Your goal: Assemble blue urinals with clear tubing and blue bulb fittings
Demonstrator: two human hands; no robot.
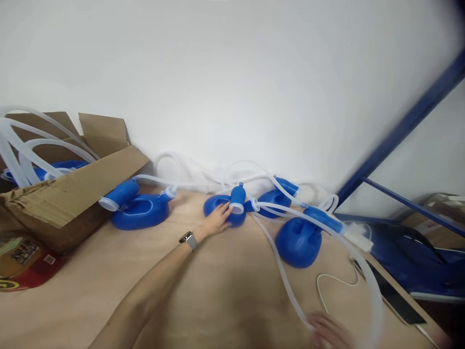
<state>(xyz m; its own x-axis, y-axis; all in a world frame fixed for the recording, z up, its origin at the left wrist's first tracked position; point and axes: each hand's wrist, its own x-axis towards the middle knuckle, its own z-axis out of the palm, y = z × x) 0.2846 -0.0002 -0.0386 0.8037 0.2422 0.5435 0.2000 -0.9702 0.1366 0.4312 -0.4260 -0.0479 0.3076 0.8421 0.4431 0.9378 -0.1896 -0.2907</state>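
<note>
My left hand (217, 219), with a watch on its wrist, rests with fingers spread on a blue bottle (237, 220) near the wall. A smaller blue cup with a white rim (238, 198) lies against that bottle, by my fingertips. At the bottom right, my right hand (329, 330) is blurred, its fingers bent at the lower end of a clear tube (281, 269). Another blue bottle (298, 242) stands between my hands, and a further one (274, 199) is behind it. A thicker tube (327, 220) arches over to the right.
An open cardboard box (76, 194) with tubes stands at the left, beside a blue bottle (141, 213). A red package (29, 261) is at the left edge. A phone (394, 293) with a cable lies right, near a blue metal frame (407, 126).
</note>
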